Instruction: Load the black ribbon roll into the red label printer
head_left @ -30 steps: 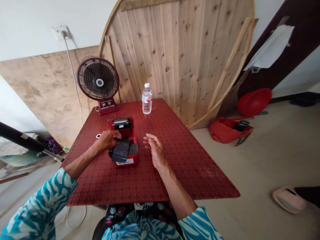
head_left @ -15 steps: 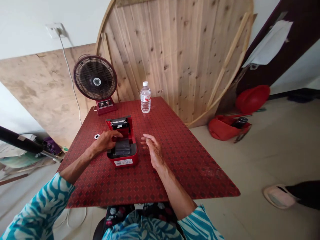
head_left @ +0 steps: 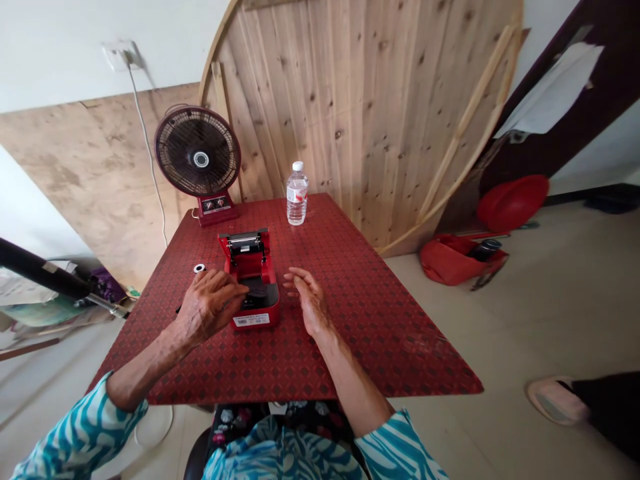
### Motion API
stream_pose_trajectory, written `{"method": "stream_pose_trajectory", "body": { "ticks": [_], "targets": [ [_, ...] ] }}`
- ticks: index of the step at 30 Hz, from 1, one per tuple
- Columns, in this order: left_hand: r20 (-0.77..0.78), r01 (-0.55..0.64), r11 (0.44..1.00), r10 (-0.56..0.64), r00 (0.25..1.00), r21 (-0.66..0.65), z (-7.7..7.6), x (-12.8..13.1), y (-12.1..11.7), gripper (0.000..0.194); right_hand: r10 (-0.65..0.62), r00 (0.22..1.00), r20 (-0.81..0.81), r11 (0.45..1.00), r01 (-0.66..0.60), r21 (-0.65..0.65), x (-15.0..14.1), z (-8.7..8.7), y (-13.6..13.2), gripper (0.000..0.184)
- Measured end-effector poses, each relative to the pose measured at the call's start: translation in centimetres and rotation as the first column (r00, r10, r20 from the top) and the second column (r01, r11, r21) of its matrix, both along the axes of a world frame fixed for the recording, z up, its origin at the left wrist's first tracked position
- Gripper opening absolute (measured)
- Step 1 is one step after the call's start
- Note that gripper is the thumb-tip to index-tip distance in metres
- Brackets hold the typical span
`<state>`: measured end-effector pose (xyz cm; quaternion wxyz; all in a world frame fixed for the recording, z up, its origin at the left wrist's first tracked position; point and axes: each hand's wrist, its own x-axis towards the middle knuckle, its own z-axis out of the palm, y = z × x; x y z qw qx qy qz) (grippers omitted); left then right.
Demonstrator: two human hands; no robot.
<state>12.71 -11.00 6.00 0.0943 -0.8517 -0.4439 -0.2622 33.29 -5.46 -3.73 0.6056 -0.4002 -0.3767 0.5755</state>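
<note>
A red label printer point(head_left: 254, 319) stands on the table with its lid point(head_left: 245, 245) raised, showing a silver roller. Over the left front of the printer is my left hand point(head_left: 210, 303), its fingers closed in a pinch. The fingertips meet a dark, thin film point(head_left: 257, 289) lying across the printer's front part; the hand hides their exact contact. A small dark tip shows left of that hand, too hidden to name. To the right of the printer my right hand point(head_left: 309, 303) hovers, fingers apart and holding nothing.
A small white ring-shaped roll point(head_left: 199, 268) lies left of the printer. A fan point(head_left: 200, 160) and a water bottle point(head_left: 297, 195) stand at the back of the table point(head_left: 380, 333). Behind leans a round wooden board point(head_left: 360, 100). Another person's foot point(head_left: 557, 400) is at right.
My left hand has come nearer and turned, its fingers moving from inside the printer to its front left, where the dark film has shifted. My right hand has hardly moved.
</note>
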Motion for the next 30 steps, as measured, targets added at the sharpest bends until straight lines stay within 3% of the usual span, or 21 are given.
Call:
{"method": "stream_pose_trajectory", "body": {
  "ticks": [11, 17, 22, 26, 30],
  "targets": [
    [-0.075, 0.033, 0.983, -0.019, 0.997, 0.180, -1.7, 0.4, -3.8, 0.010, 0.001, 1.000, -0.025, 1.000, -0.002, -0.014, -0.2, 0.0, -0.2, 0.030],
    [-0.074, 0.035, 0.987, -0.023, 0.997, 0.158, -3.8, -0.1, -4.4, 0.018, 0.017, 0.999, 0.048, 0.999, -0.018, 0.027, -0.2, 0.0, 0.1, 0.035],
    [-0.073, 0.017, 0.979, -0.002, 0.997, 0.202, -4.8, -0.4, -4.1, 0.021, 0.022, 0.990, 0.139, 0.986, -0.044, 0.158, -1.5, 2.6, 3.9, 0.042],
    [-0.055, 0.011, 0.975, 0.001, 0.998, 0.222, -5.1, -0.4, -4.1, 0.019, 0.040, 0.981, 0.189, 0.987, -0.068, 0.148, -3.5, 5.3, 7.3, 0.044],
    [-0.034, 0.019, 0.977, -0.012, 0.999, 0.212, -5.3, -0.5, -4.2, 0.023, 0.025, 0.976, 0.217, 0.988, -0.058, 0.145, -4.1, 6.3, 7.4, 0.039]
  ]
}}
